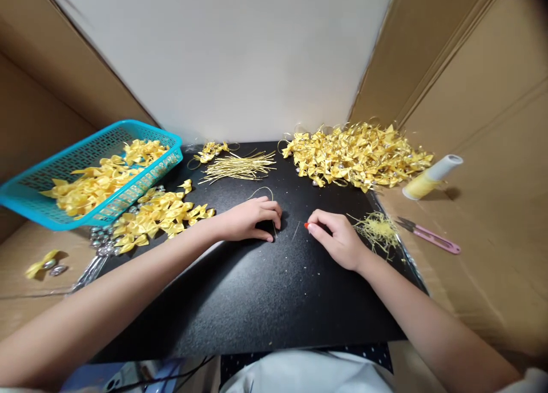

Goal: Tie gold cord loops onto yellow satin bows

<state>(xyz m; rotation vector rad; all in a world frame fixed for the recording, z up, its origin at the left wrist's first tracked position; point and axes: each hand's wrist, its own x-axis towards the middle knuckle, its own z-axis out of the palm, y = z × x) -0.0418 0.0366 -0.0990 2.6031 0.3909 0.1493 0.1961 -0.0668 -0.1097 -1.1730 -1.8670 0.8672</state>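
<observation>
1. Head view, centre of the frame: a thin gold cord [263, 188] is looped just beyond the curled fingers of the left hand [257, 219]; whether it is pinched there cannot be told.
2. Right of centre, a small red item [306, 225] is clamped between thumb and forefinger of the right hand [338, 240].
3. Between the hands, a thin strand [295, 231] is seen over the black mat [248, 313], apart from the left fingertips.

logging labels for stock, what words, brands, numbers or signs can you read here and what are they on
None: no readable text or sign shows anywhere, including on the turquoise perforated plastic basket, the white tube wound with yellow thread, or the pink-handled metal snips.
</observation>
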